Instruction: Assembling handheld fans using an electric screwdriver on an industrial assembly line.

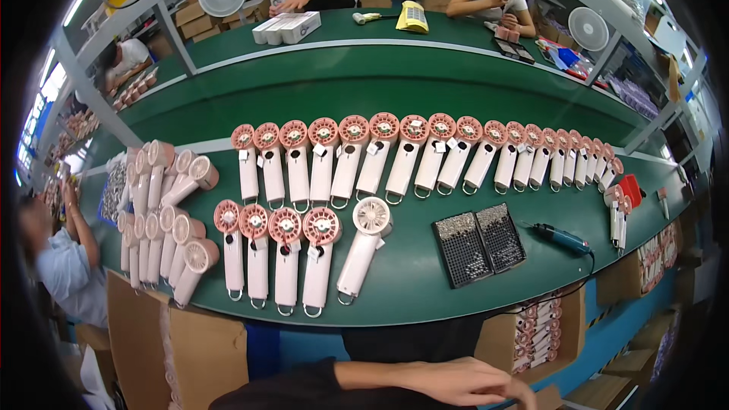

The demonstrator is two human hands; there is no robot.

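Observation:
My left hand (465,381) reaches to the right across the lower edge, its bare forearm coming out of a dark sleeve. Its fingers lie loosely together, with no object visible in them. Beside its fingertips shows a small part of what appears to be my right hand (524,393), mostly hidden and cut off. Both are below the table's near edge. Nearest on the green table (410,288) is a pale handheld fan (363,247) with its grille fitted. Left of it stand several fans with exposed pink heads (322,226). A black tray (465,249) of small screws and a teal electric screwdriver (558,238) lie to the right.
A long row of open pink fan heads (383,127) spans the back. Covered fans (199,257) are piled left. A red container (630,191) sits far right. Cardboard boxes (205,349) stand below the near edge; one at right holds fans (538,330). Other people work across and at left.

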